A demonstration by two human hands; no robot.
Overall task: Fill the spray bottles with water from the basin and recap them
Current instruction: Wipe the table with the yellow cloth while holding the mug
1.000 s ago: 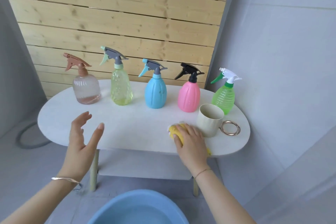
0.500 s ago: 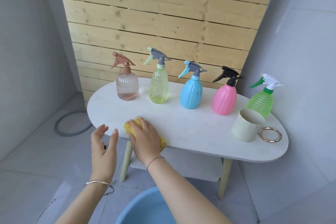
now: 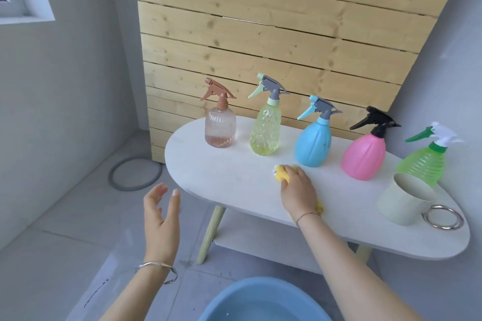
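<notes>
Nearest, at the person's feet, the round pale-blue plastic basin (image 3: pixel 260 302) sits on the floor with water in it, under the table's near edge, probably so water can be scooped straight up.

The left hand (image 3: pixel 160 216) hovers over the floor, off the table's left end. Its palm is turned inward, its fingers are loosely spread, and its grip is slack, holding nothing. It looks ready to steady or pick up a bottle.

The right hand (image 3: pixel 297 190) reaches across the white oval table (image 3: pixel 229 185), wrist low and knuckles up. Its fingers are curled over a crumpled yellow cloth (image 3: pixel 281 173), gripping it and pressing it flat on the tabletop, apparently to wipe the surface.

To the right, near the front edge, a cream cup with a metal ring handle (image 3: pixel 404 202) leans away from the camera, likely the scoop.

Five spray bottles stand upright and capped in a row along the back, well apart:
- a clear ribbed bottle with a brown trigger (image 3: pixel 220 129), with a little liquid in the bottom
- a translucent yellow bottle (image 3: pixel 264 133)
- an opaque blue bottle (image 3: pixel 313 147), just beyond the cloth
- a pink bottle with a black trigger (image 3: pixel 363 159)
- a ribbed green bottle (image 3: pixel 422 165), behind the cup

No cap is off, so filling seems not yet begun.
</notes>
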